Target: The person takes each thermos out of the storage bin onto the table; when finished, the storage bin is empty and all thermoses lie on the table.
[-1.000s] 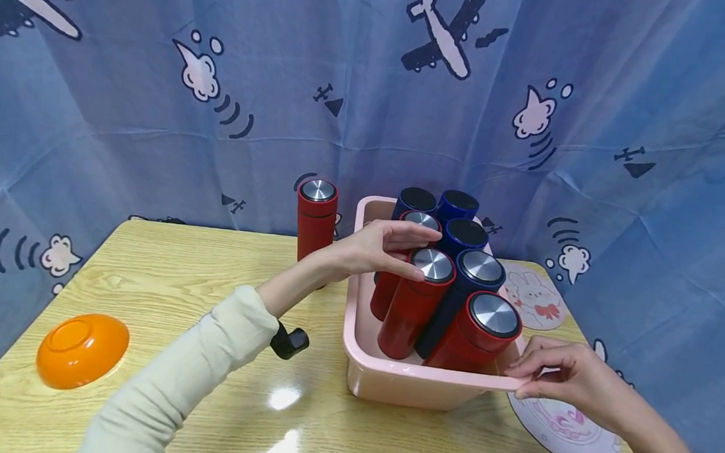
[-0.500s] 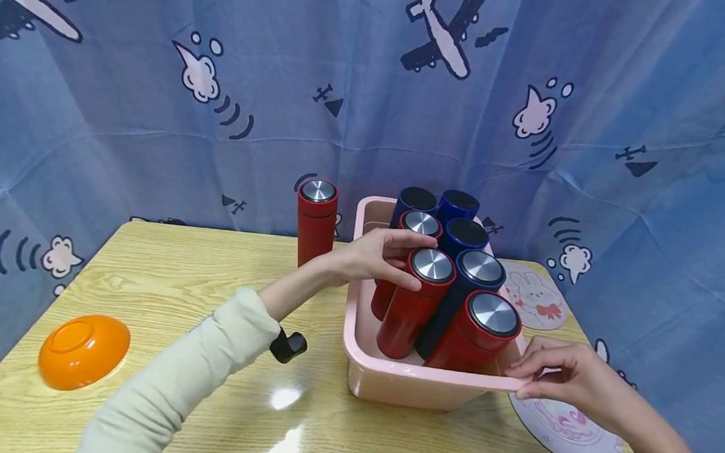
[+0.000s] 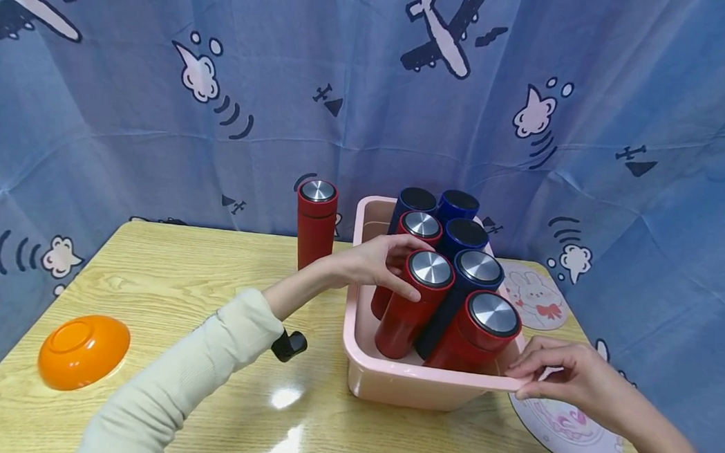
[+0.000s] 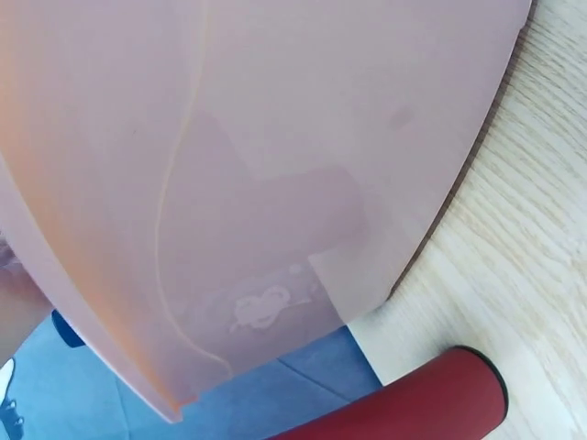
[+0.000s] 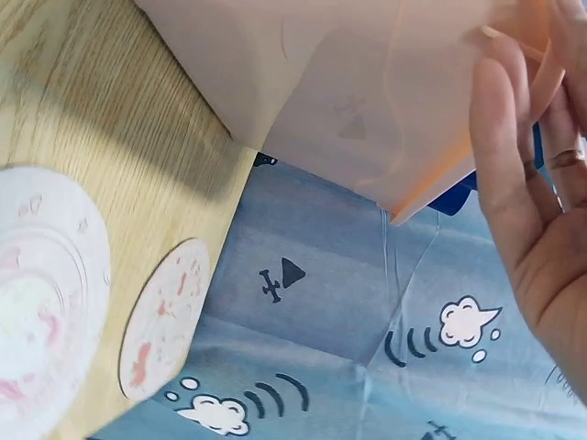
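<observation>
In the head view a pink plastic tub (image 3: 402,388) holds several thermos bottles, red and blue, with silver or black lids. My left hand (image 3: 369,261) has its thumb and fingers around the top of a red thermos (image 3: 403,322) that leans slightly inside the tub. With thumb and fingers, my right hand (image 3: 571,378) pinches the rim at the tub's near right corner. In the right wrist view that hand (image 5: 541,229) sits at the rim, beside the tub's wall (image 5: 348,101). The left wrist view shows mainly the tub's outer wall (image 4: 275,165); most of the left hand is hidden there.
Another red thermos (image 3: 316,227) stands upright on the table, left of the tub. An orange bowl (image 3: 83,351) lies upside down at the far left. Two round printed mats (image 3: 592,441) lie right of the tub. A blue curtain (image 3: 272,75) hangs behind the table.
My left hand has moved slightly down, its thumb sliding from the lid's edge to the red thermos's side. That thermos has tipped a little left. The right hand stays on the rim.
</observation>
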Demonstrator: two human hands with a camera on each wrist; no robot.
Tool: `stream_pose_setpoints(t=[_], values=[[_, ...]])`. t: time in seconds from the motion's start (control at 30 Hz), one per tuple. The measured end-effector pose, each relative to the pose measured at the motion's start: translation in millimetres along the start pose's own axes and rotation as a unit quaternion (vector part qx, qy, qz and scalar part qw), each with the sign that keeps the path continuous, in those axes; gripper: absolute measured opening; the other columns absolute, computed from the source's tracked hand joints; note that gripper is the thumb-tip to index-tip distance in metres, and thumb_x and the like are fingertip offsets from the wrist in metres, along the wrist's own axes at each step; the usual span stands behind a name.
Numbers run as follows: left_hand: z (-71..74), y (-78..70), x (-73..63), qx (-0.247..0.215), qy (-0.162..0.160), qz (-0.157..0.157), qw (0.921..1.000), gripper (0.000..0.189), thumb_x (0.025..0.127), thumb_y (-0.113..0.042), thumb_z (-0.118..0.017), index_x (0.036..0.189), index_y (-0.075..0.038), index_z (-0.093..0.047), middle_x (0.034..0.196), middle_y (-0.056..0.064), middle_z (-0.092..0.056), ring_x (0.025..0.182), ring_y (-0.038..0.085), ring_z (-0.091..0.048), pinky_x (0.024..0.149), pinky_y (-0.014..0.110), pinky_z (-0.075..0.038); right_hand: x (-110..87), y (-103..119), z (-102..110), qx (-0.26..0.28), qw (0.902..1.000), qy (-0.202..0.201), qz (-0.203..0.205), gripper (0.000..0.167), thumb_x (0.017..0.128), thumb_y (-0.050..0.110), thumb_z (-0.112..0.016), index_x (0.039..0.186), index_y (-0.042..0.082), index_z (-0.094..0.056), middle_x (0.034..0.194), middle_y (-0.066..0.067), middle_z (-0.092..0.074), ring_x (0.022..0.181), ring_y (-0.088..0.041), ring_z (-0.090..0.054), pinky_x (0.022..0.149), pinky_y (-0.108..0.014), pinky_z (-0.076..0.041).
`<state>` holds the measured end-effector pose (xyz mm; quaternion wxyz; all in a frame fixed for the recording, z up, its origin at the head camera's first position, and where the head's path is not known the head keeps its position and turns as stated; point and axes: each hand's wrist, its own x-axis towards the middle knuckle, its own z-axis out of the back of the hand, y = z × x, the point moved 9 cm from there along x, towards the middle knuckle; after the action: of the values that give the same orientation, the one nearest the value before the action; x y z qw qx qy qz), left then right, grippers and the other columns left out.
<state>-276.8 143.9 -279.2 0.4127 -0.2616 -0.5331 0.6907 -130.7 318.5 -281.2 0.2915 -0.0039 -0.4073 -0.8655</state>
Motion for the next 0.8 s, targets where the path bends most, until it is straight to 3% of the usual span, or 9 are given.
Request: stream_pose_setpoints(t=[0.13, 0.3, 0.57, 0.8], values=[[-3.0, -0.5, 0.2, 0.006, 0.005, -0.002, 1.0000, 0.069, 0.078, 0.002, -0.076, 0.138, -0.004, -0.042, 0.129, 0.013, -0.056, 0.116, 0.017, -0.055, 0.095, 0.023, -0.048, 0.6, 4, 1, -0.048, 0.9988, 0.012, -0.005, 0.031, 0.074, -0.004, -0.077, 0.095, 0.018, -0.074, 0.091, 0.008, -0.068, 0.080, -0.003, -0.058, 0.054, -0.022, -0.053], [-4.5, 0.0, 0.7, 0.047, 0.003, 0.003, 0.9989, 0.070, 0.078, -0.004, -0.078, 0.139, -0.004, -0.044, 0.127, 0.011, -0.058, 0.114, 0.016, -0.056, 0.094, 0.022, -0.047, 1.6, 10, 3, -0.085, 0.9961, 0.020, 0.008, 0.030, 0.073, 0.001, -0.079, 0.097, 0.018, -0.073, 0.096, 0.006, -0.070, 0.082, -0.001, -0.061, 0.055, -0.020, -0.054], [-8.9, 5.5, -0.9, 0.094, -0.006, 0.017, 0.9954, 0.076, 0.076, -0.011, -0.081, 0.140, -0.011, -0.039, 0.130, 0.008, -0.055, 0.118, 0.018, -0.052, 0.096, 0.029, -0.048, 4.0, 20, 7, -0.185, 0.9825, 0.001, 0.021, 0.029, 0.065, 0.012, -0.086, 0.088, 0.025, -0.075, 0.099, 0.003, -0.063, 0.087, -0.002, -0.056, 0.056, -0.013, -0.048], [-3.8, 4.6, -2.2, 0.130, -0.039, 0.006, 0.9908, 0.076, 0.075, -0.016, -0.083, 0.140, -0.013, -0.043, 0.128, 0.005, -0.057, 0.116, 0.017, -0.054, 0.094, 0.030, -0.049, 0.5, 22, 8, -0.175, 0.9841, -0.026, 0.000, 0.030, 0.063, 0.005, -0.087, 0.085, 0.022, -0.075, 0.099, 0.002, -0.061, 0.082, 0.000, -0.056, 0.053, -0.014, -0.052]])
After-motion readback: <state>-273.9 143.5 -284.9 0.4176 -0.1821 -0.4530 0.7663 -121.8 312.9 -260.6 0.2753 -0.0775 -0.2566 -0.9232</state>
